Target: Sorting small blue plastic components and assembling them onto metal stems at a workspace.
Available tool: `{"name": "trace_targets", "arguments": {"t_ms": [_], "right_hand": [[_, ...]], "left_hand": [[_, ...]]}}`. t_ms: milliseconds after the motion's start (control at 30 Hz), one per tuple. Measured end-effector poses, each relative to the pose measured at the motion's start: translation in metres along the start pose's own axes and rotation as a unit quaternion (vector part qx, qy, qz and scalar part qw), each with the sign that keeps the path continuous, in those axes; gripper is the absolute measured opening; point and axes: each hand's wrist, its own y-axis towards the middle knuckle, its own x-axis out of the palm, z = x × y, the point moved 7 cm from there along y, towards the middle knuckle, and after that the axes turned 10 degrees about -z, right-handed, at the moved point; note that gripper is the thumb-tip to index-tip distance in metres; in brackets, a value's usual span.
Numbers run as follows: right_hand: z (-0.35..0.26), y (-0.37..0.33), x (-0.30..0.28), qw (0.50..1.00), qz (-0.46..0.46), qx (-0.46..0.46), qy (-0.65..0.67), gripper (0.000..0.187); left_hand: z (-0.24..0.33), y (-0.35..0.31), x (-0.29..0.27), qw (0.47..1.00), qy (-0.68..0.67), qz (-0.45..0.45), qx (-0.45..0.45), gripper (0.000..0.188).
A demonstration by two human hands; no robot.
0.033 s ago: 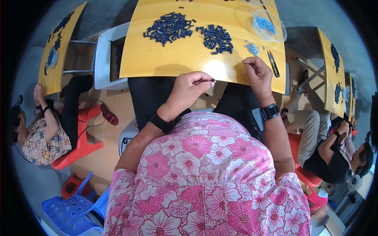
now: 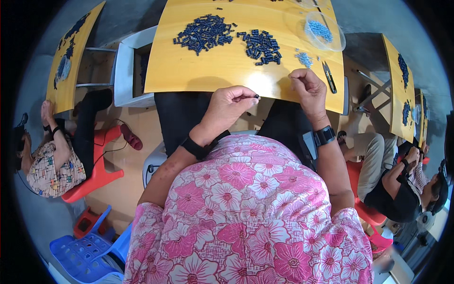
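My left hand (image 2: 229, 110) is closed in a pinch just off the front edge of the yellow table (image 2: 189, 75). A small black plastic piece (image 2: 257, 96) pokes out between its thumb and forefinger. Over the table's front right part, my right hand (image 2: 309, 92) is curled with thumb and forefinger together; whatever is in them is too small or hidden to make out. Beyond it lies a little heap of light blue-grey pins (image 2: 303, 59). Two heaps of dark pieces lie farther back, a large left heap (image 2: 205, 34) and a smaller right heap (image 2: 261, 47).
A clear round tub (image 2: 335, 41) with light blue pins stands at the back right. Thread snips (image 2: 329, 76) lie near the right edge. A pale open drawer (image 2: 124, 71) is on the left. Other people sit at tables on both sides; a blue chair (image 2: 82, 248) is at lower left.
My right hand has shifted very slightly to the left. My left hand keeps its pinch on the black piece, and the heaps look the same.
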Motion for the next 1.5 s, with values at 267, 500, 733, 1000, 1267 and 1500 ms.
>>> {"name": "trace_targets", "arguments": {"t_ms": [267,500,733,1000,1267,1500], "right_hand": [[-0.024,-0.002,0.062,0.98,-0.163,0.054,0.103,0.013],[-0.041,0.0,0.077,0.981,-0.195,0.014,-0.016,0.023],[-0.055,0.001,0.081,0.97,-0.197,-0.047,-0.137,0.027],[-0.084,-0.006,0.096,0.907,-0.214,-0.156,-0.327,0.022],[-0.081,-0.009,0.097,0.911,-0.164,-0.195,-0.323,0.034],[-0.077,-0.017,0.096,0.908,-0.154,-0.212,-0.328,0.039]], "left_hand": [[0.001,0.0,-0.002,0.998,-0.002,-0.01,0.057,0.015],[0.0,-0.003,-0.007,0.997,0.008,0.009,0.077,0.013],[0.002,-0.006,-0.009,0.996,0.05,0.029,0.069,0.013],[0.008,-0.009,-0.01,0.992,0.097,0.052,0.06,0.013],[0.007,-0.01,-0.012,0.991,0.064,0.068,0.096,0.012],[0.005,-0.01,-0.013,0.993,0.019,0.074,0.095,0.012]]}}
